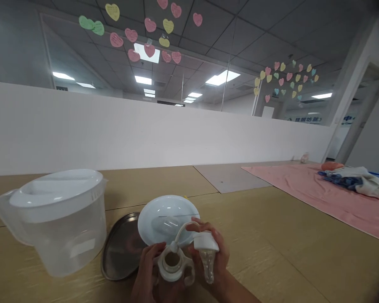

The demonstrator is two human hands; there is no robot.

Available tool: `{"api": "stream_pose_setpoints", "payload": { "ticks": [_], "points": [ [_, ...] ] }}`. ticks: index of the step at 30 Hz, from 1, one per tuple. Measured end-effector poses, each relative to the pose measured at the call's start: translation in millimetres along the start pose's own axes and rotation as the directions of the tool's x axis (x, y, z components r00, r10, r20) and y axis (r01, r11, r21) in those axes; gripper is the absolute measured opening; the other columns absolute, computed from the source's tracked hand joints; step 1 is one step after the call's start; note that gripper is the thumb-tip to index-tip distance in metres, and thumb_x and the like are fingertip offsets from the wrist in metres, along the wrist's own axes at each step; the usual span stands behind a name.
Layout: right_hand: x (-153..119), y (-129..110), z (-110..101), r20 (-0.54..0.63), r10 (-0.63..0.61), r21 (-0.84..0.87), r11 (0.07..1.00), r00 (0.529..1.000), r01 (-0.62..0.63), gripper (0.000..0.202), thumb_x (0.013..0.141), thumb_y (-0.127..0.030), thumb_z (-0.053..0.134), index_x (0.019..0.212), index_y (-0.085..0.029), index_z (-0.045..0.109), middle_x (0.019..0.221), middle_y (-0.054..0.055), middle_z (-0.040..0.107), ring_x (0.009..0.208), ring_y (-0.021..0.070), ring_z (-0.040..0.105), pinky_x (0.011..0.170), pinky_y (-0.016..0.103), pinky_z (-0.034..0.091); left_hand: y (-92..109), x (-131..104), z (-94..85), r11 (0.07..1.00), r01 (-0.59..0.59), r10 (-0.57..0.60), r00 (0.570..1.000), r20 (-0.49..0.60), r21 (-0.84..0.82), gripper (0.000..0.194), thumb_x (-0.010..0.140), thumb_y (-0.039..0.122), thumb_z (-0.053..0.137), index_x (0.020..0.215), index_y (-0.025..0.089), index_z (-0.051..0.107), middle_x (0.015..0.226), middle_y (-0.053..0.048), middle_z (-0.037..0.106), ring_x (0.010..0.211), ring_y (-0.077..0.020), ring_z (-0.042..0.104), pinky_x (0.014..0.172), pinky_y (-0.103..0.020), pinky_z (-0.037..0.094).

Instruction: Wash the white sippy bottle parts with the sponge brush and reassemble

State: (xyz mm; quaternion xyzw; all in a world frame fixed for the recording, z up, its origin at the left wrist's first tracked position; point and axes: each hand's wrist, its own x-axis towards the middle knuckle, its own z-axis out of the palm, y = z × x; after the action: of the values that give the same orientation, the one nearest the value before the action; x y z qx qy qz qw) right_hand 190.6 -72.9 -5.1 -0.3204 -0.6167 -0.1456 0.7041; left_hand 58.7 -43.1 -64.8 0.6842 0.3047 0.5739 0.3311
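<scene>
While both hands are working low over the counter (271, 235), the left hand (148, 273) is clasping one handled bottle collar (173, 265) and the right hand (214, 256) is clamping one capped teat (206, 256), a thin strap joining the two. One lidded jug (55, 219), one steel tray (123, 248) and one white dome lid (169, 219) are sitting behind. Both wrists are running off the bottom edge, and the bottle body is hidden.

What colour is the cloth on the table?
Pink; the cloth shows in the head view.
</scene>
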Motion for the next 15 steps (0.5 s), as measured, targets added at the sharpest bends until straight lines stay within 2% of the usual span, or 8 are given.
{"api": "stream_pose_setpoints", "payload": {
  "ticks": [2, 5, 9, 12, 15],
  "points": [
    [1.6, 3.2, -1.4, 0.02, 0.017, 0.057, 0.998, 1.0, -0.018, 0.049, 0.089, -0.03, 0.049, 0.132, -0.036, 0.028, 0.092, 0.003, 0.055, 0.086, 0.0223, 0.065, 0.084, 0.05, 0.049, 2.7, 1.1, 0.4, 1.0, -0.026, 0.027, 0.999, -0.023, 0.015, 0.058, 0.064, 0.05, 0.069, 0.108, 0.018, 0.049, 0.099, -0.009, 0.057, 0.084, -0.0235, 0.061, 0.079, -0.037, 0.051],
    [-0.3, 6.6, -0.6, 0.031, 0.066, 0.138, 0.988, 0.997, -0.07, 0.05, 0.089, -0.03, 0.05, 0.132, -0.037, 0.026, 0.097, 0.003, 0.055, 0.089, 0.022, 0.065, 0.087, 0.052, 0.047, 5.9, 2.8, 0.7, 0.997, -0.078, 0.079, 0.996, -0.05, 0.029, 0.054, 0.067, 0.052, 0.065, 0.107, 0.019, 0.05, 0.098, -0.008, 0.055, 0.085, -0.0236, 0.06, 0.077, -0.036, 0.051],
    [-4.8, 12.2, 0.0, -0.037, 0.175, 0.11, 0.979, 0.984, -0.17, 0.047, 0.09, -0.029, 0.049, 0.131, -0.031, 0.025, 0.1, 0.007, 0.062, 0.097, 0.0217, 0.062, 0.091, 0.05, 0.043, 8.8, 4.4, -0.5, 0.995, -0.095, 0.097, 0.994, -0.056, 0.034, 0.054, 0.064, 0.052, 0.067, 0.104, 0.02, 0.051, 0.097, -0.008, 0.055, 0.08, -0.0223, 0.06, 0.074, -0.035, 0.051],
    [-9.3, 18.4, -0.5, -0.053, 0.311, 0.103, 0.947, 0.949, -0.305, 0.049, 0.091, -0.029, 0.046, 0.132, -0.026, 0.02, 0.1, 0.009, 0.065, 0.103, 0.0218, 0.059, 0.089, 0.045, 0.045, 11.6, 4.8, -2.0, 0.997, -0.079, 0.08, 0.996, -0.041, 0.019, 0.054, 0.065, 0.056, 0.064, 0.103, 0.02, 0.052, 0.097, -0.009, 0.055, 0.078, -0.0218, 0.06, 0.07, -0.034, 0.051],
    [-12.9, 25.2, -0.2, -0.019, 0.472, 0.113, 0.877, 0.882, -0.467, 0.052, 0.091, -0.031, 0.046, 0.134, -0.021, 0.018, 0.1, 0.01, 0.066, 0.102, 0.0203, 0.06, 0.086, 0.038, 0.047, 15.4, 5.0, -3.4, 0.996, -0.059, 0.061, 0.997, -0.038, 0.061, 0.055, 0.066, 0.061, 0.061, 0.102, 0.02, 0.052, 0.098, -0.009, 0.055, 0.08, -0.0222, 0.061, 0.071, -0.034, 0.051]
  ]
}}
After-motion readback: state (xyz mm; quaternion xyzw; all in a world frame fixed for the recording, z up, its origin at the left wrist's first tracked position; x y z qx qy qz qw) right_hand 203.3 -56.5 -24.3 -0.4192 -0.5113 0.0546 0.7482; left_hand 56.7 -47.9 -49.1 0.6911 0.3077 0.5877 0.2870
